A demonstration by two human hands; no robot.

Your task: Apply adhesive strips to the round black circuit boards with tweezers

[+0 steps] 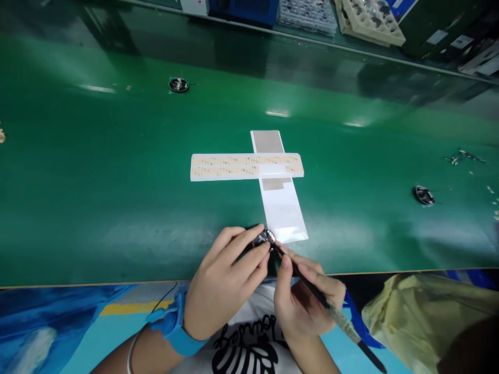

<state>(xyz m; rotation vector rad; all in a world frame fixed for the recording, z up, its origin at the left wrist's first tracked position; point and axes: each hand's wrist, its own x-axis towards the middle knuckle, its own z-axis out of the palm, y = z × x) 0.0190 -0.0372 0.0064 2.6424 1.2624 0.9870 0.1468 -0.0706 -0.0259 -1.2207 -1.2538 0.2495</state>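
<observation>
Near the front edge of the green table, my left hand (230, 267) has its fingers closed round a small round black device (263, 238) with shiny parts on its face. My right hand (307, 291) grips a long thin black tool (312, 289), whose tip touches or nearly touches the device's right side. Just beyond, a white sheet (284, 210) with grey patches lies on the table. Across it rests a white strip (224, 166) carrying rows of small tan pieces with green marks. My left fingers hide part of the device.
On the green table (117, 197), one round black device (178, 84) sits at the back left and another (423, 195) at the right. Thin dark bits (463, 157) lie farther right. Trays (307, 15) stand on the back shelf. Yellow cloth (421, 317) is at the lower right.
</observation>
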